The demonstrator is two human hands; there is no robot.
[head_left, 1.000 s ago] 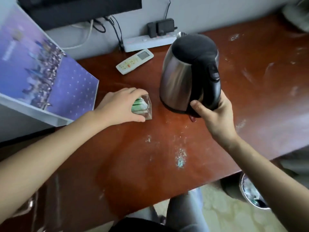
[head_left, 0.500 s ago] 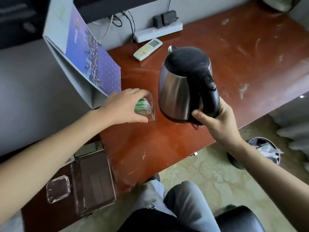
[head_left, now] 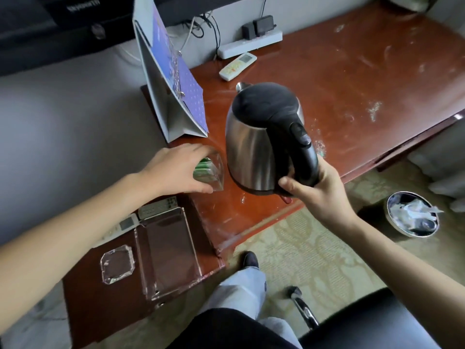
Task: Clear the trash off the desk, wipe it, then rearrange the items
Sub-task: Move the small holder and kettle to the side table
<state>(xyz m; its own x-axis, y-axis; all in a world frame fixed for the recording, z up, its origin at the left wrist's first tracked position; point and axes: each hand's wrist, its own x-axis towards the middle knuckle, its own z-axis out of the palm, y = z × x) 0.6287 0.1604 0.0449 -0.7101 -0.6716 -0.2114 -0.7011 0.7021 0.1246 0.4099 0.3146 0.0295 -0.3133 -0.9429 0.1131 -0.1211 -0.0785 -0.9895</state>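
My right hand (head_left: 315, 195) grips the black handle of a steel electric kettle (head_left: 254, 137), held just above the reddish desk (head_left: 352, 79) near its front left edge. My left hand (head_left: 176, 167) is closed from above on a small clear box of green packets (head_left: 212, 172) at the desk's left end, beside the kettle. White smears and specks mark the desktop.
A folded purple-and-white stand card (head_left: 171, 91), a white remote (head_left: 237, 66) and a power strip (head_left: 249, 44) lie at the back. A lower side table (head_left: 100, 311) holds a clear tray (head_left: 168, 250), a glass ashtray (head_left: 118, 264) and remotes. A bin (head_left: 412, 214) with trash stands on the floor right.
The view has swung left and down, bringing the side table, floor and bin into sight. Both hands keep their grips; the kettle and the clear box have shifted toward the desk's left end.
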